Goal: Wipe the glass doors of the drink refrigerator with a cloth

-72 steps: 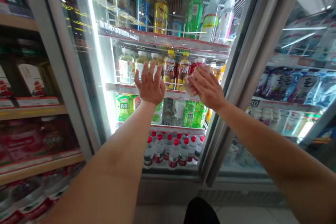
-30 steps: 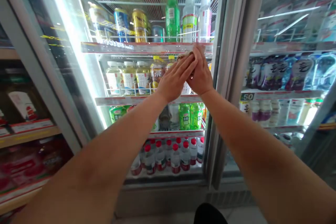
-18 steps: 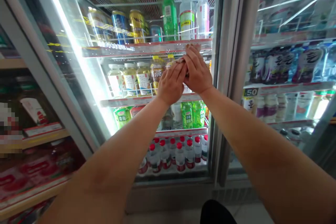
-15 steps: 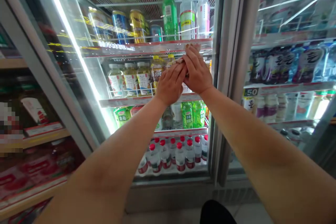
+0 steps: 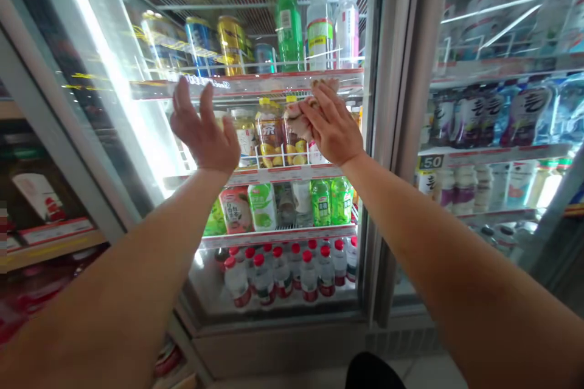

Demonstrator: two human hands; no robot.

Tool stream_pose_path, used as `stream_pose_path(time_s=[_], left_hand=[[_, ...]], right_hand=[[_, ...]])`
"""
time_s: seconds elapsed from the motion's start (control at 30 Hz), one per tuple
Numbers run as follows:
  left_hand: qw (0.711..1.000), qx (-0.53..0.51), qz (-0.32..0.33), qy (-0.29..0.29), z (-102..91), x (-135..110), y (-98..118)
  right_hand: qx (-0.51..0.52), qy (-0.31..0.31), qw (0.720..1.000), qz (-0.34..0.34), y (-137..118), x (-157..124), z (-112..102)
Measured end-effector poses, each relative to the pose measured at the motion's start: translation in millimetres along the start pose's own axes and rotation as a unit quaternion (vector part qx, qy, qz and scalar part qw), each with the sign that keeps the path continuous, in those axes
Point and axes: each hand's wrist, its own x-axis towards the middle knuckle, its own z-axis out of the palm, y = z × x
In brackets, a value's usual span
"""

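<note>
My right hand presses a crumpled pale cloth flat against the glass door of a drinks cooler. Part of the cloth shows beside my fingers and above my fingertips. My left hand is raised farther left in front of the same door, its fingers spread and holding nothing. It is close to the glass, but I cannot tell whether it touches. Behind the glass, near my right hand, stand a yellow-capped tea bottle and a wire shelf rail.
Shelves of cans, green bottles and red-capped water bottles fill the cooler behind the glass. A metal door frame divides it from a second glass door with drink pouches. Wooden store shelving stands at the left.
My left hand has moved away to the left, no longer beside my right hand over the cloth. The cloth now shows more, and the view has shifted slightly.
</note>
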Motion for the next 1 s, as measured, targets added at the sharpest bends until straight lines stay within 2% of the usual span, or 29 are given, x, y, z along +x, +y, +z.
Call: stream_pose_path(time_s=[0.1,0.23,0.37,0.47,0.53,0.6,0.67,0.77,0.83,0.9,0.97,1.0], left_hand=[[0.997,0.018,-0.072,0.015,-3.4,2,-21],[0.996,0.036,-0.080,0.027,3.9,-5,-33],[0.995,0.018,-0.093,0.019,3.7,-5,-33],[0.995,0.022,-0.093,0.022,0.8,-4,-33],[0.995,0.029,-0.092,0.025,0.5,-5,-34],[0.995,0.033,-0.087,0.034,1.4,-6,-36],[0.995,0.035,-0.079,0.045,2.6,-7,-38],[0.996,0.030,-0.062,0.064,3.7,-8,-41],[0.996,0.023,-0.050,0.073,4.0,-9,-42],[0.996,0.019,-0.043,0.082,4.0,-9,-42],[0.995,0.020,-0.044,0.088,3.9,-9,-42],[0.995,0.021,-0.044,0.090,3.7,-9,-42]], right_hand=[[0.005,-0.005,1.000,0.009,-4,1,-6],[0.001,0.007,0.999,0.031,-24,-8,-5],[-0.012,0.015,0.997,0.073,-58,-10,11],[-0.015,-0.018,0.999,0.049,-72,14,18],[-0.022,-0.023,0.999,0.041,-69,42,17],[-0.035,0.012,0.997,0.069,-59,70,15],[-0.040,0.075,0.991,0.103,-53,87,18],[-0.020,0.141,0.986,0.088,-66,79,34],[0.001,0.117,0.992,0.038,-86,56,45],[0.014,0.045,0.999,-0.027,-103,33,50],[0.013,-0.020,0.996,-0.081,-107,23,44],[0.006,-0.034,0.995,-0.095,-101,25,38]])
